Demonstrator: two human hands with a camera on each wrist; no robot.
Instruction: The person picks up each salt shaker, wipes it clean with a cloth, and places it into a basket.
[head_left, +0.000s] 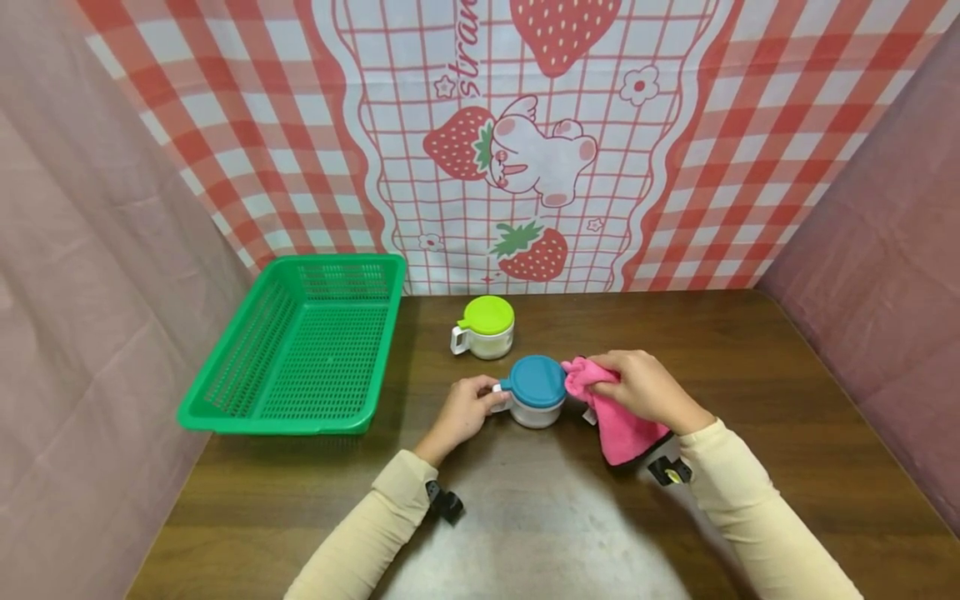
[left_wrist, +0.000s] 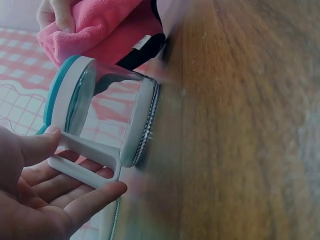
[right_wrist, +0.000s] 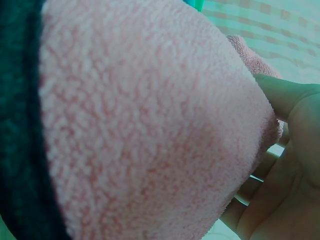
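Note:
A clear jar (head_left: 537, 414) with a blue lid (head_left: 537, 380) and a white handle (left_wrist: 90, 172) stands upright on the table. My left hand (head_left: 461, 412) holds it by that handle, thumb near the lid's edge and fingers around the grip in the left wrist view. Bunched in my right hand (head_left: 645, 387) is a pink cloth (head_left: 626, 429) with a dark edge and a small white tag. Its gathered end is right at the jar's right side, and the rest hangs down over the table. In the right wrist view the cloth (right_wrist: 150, 120) covers most of the picture.
Behind the blue-lidded jar stands a similar jar with a lime-green lid (head_left: 487, 315), its handle pointing left. A green plastic basket (head_left: 197, 419) sits at the left of the wooden table (head_left: 750, 367). A strawberry-patterned checkered curtain (head_left: 675, 167) hangs along the back.

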